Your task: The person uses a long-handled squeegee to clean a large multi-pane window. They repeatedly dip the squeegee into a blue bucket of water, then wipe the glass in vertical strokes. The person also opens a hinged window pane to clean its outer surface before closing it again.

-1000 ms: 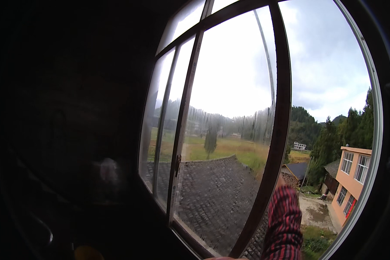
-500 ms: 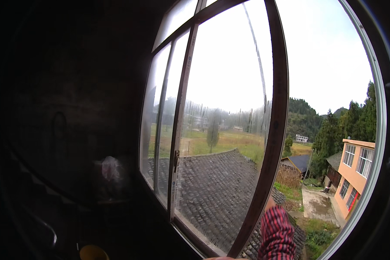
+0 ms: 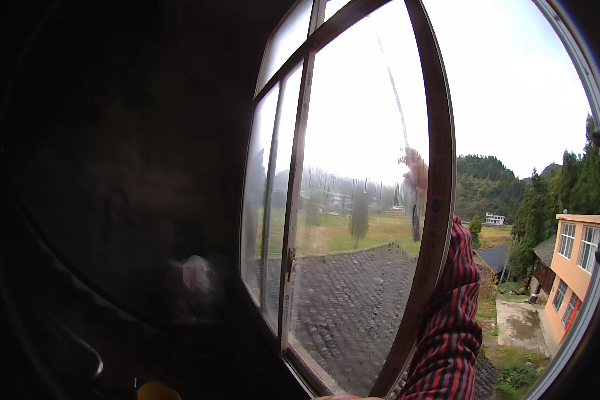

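Note:
A tall window with a dark brown frame (image 3: 438,200) stands before me, its right part open to the outside. My right arm, in a red-and-black striped sleeve (image 3: 450,320), goes out through the opening and round behind the frame. Through the wet, streaked glass pane (image 3: 353,133) my right hand (image 3: 415,173) shows blurred, closed against its outer face near the right edge. Just below the hand is a narrow dark thing (image 3: 416,223), too smeared to name. A sliver of skin at the lower edge may be my left hand (image 3: 350,398); its fingers are hidden.
A small latch (image 3: 291,260) sits on the brown upright. Outside are a grey tiled roof (image 3: 347,300) and an orange building (image 3: 573,267). The dark room at left holds a pale plastic bag (image 3: 197,273) and a yellow round thing (image 3: 157,391).
My right hand has risen from low beside the frame to higher up behind the glass, more sleeve now showing. The view has shifted, so the window sits further right.

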{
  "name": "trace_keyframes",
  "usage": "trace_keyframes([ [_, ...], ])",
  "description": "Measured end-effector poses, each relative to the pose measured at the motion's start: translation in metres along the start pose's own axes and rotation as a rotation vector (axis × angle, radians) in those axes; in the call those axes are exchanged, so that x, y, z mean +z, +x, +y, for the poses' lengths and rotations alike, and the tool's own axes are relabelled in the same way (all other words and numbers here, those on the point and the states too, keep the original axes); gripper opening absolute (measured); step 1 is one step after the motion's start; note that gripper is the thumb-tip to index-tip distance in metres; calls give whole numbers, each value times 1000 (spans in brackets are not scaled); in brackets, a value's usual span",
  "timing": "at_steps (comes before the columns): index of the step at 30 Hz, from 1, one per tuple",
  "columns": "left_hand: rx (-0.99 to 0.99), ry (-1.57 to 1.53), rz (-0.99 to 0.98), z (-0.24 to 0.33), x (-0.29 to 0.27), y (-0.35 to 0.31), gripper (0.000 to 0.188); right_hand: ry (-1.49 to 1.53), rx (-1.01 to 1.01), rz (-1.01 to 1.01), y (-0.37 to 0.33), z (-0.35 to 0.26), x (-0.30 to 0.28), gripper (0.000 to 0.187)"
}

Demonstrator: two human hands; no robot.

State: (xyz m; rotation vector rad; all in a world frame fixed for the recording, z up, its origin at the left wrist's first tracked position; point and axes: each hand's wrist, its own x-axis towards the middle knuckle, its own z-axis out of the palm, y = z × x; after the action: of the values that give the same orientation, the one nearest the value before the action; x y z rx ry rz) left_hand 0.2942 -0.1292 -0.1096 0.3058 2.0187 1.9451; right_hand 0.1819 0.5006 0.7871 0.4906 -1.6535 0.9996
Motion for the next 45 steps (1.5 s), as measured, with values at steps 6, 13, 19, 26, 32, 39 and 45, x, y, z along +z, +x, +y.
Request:
trace_keyframes([
  [6, -8, -6, 21, 6, -2, 4, 17, 384, 42, -104, 10, -71, 22, 24],
  [13, -11, -19, 39, 9, -2, 12, 17, 134, 64, -10, -16, -75, 37, 14],
  [19, -34, -19, 38, 2, -3, 11, 17, 9, 116, 11, -104, 16, 45, 19],
  [26, -67, -22, 47, -3, -3, 1, 18, -199, -103, 63, -188, 100, 52, 24],
  [32, -81, -34, 39, -8, 1, -3, 18, -188, 78, 74, -295, 127, 49, 25],
  [39, -88, -46, 12, -8, 7, -3, 18, -379, 199, 71, -443, 139, 23, 22],
  [45, -87, -53, -22, -7, 13, 4, 18, -401, 337, 88, -560, 143, 0, 20],
])
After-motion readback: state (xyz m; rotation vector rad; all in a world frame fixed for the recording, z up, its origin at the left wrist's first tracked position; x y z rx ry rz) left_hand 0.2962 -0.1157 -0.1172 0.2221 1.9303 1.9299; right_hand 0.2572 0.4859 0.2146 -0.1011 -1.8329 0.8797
